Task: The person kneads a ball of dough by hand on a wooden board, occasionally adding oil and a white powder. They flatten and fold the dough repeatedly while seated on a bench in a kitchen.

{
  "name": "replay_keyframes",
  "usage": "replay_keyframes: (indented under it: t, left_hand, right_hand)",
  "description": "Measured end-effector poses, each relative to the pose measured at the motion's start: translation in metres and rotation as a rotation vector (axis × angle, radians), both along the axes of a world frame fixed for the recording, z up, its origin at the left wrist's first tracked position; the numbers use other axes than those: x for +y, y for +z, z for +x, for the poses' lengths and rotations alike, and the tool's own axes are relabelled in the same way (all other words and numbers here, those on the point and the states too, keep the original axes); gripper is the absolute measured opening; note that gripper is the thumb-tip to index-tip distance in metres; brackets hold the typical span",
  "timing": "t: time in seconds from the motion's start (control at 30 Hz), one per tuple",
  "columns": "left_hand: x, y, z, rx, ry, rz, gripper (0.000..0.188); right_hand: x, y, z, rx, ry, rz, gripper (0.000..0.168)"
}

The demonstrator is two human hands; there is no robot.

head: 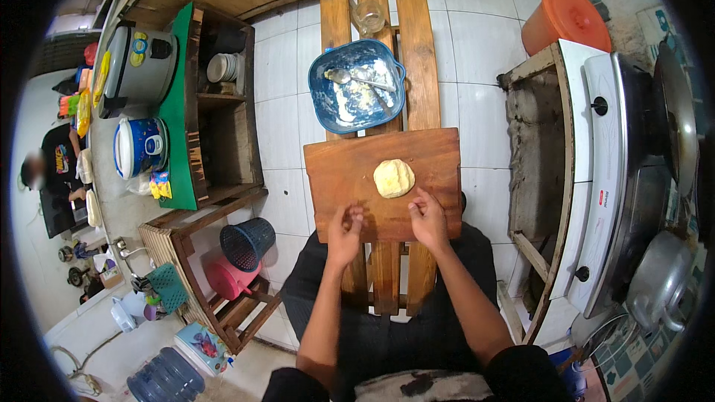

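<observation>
A round lump of pale yellow dough lies on a brown wooden board, which rests across a slatted wooden bench. My left hand hovers over the board's near left part, holding nothing, its fingers loosely curled. Just below and right of the dough, my right hand has its thumb and index finger apart with nothing between them. Beyond the board sits a blue plastic basin smeared with dough and flour, with a metal spoon and another utensil inside.
A glass mug stands at the bench's far end. On the right are a gas stove and an orange lidded bucket. On the left, a wooden shelf stands near a dark wastebasket. Another person is at far left.
</observation>
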State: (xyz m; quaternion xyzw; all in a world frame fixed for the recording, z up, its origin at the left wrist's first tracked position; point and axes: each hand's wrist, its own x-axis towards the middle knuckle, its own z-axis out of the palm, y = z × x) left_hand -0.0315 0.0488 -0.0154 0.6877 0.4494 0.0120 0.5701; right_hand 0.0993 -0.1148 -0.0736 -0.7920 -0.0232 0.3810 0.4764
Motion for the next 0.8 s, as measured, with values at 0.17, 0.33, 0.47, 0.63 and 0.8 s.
replay_keyframes:
  t: [0.17, 0.33, 0.47, 0.63, 0.8]
  left_hand:
    - [0.04, -0.018, 0.042, -0.036, -0.479, 0.393, 0.072]
    - [0.053, -0.027, 0.064, -0.151, -0.671, 0.473, 0.086]
    - [0.049, -0.051, 0.065, -0.257, -0.697, 0.626, 0.088]
    - [0.043, -0.062, 0.06, -0.29, -0.66, 0.663, 0.08]
    - [0.038, -0.078, 0.061, -0.356, -0.562, 0.715, 0.071]
  right_hand:
    - [0.031, 0.011, -0.003, -0.21, -0.028, -0.061, 0.052]
    - [0.038, 0.036, -0.004, -0.826, 0.457, -0.064, 0.065]
    - [0.037, 0.033, -0.018, -0.834, 0.672, -0.2, 0.072]
    - [0.015, 0.026, -0.036, -0.841, 0.67, -0.316, 0.074]
    - [0.042, 0.004, -0.022, -0.932, 0.428, -0.158, 0.073]
